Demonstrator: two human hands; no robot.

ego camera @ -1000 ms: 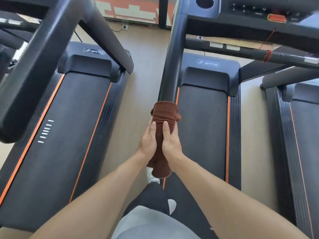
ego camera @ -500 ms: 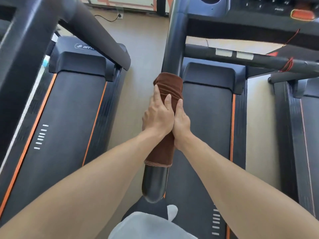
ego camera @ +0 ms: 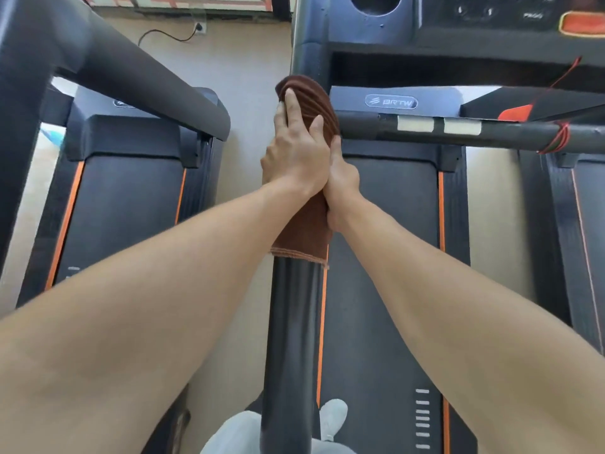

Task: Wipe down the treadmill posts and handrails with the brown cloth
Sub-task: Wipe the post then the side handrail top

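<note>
Both hands clamped on brown terry cloth point(ego camera: 306, 231) wrapped round black tubular treadmill handrail point(ego camera: 289, 339): left hand point(ego camera: 296, 152) on top, right hand point(ego camera: 340, 188) at right side.

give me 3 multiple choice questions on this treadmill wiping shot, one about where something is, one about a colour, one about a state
1. Where is the brown cloth?
A. Lying on the running belt
B. Wrapped around the handrail of the treadmill
C. Draped over the console

2. What colour are the stripes along the belt edges?
A. Orange
B. Blue
C. White

3. How do the hands stand?
A. Both hang free
B. Only the right hand touches the cloth
C. The left hand and the right hand both clasp the cloth on the rail

Answers:
1. B, the cloth wraps the dark rail, with bare rail showing below its hem.
2. A, thin orange lines run beside each belt.
3. C, fingers of both hands curl round the cloth-covered rail.
</note>
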